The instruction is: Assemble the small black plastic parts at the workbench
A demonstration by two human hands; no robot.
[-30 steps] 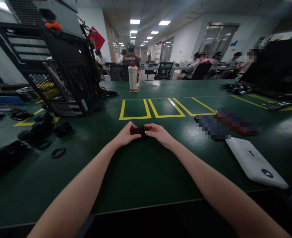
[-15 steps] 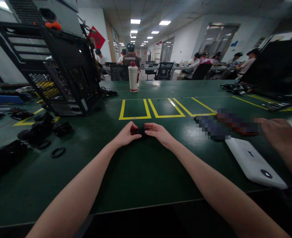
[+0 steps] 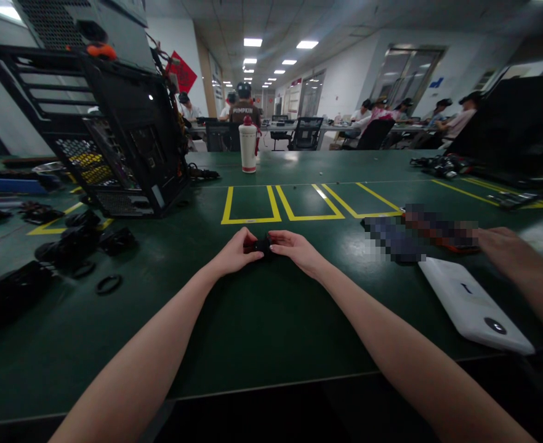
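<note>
Between my two hands, just in front of the yellow tape frames, is a small dark black part [image 3: 263,245]. Its exact kind cannot be made out. My left hand [image 3: 235,252] pinches it from the left with thumb and fingers. From the other side, my right hand [image 3: 294,250] closes its thumb and fingertips on the same part. Fingers cover much of it, and it is low over the green table [image 3: 271,332] or touching it.
On the left lie several black parts [image 3: 71,243] and a black ring [image 3: 108,283], below an open computer case [image 3: 128,135]. Ahead stands a white cup [image 3: 248,147]. At right are a white device [image 3: 470,301], two pixelated flat objects [image 3: 438,227] and another person's hand [image 3: 506,246].
My hands stay almost still around the small black part. At the right, the other person's hand has shifted slightly down and left, against the orange-edged flat object.
</note>
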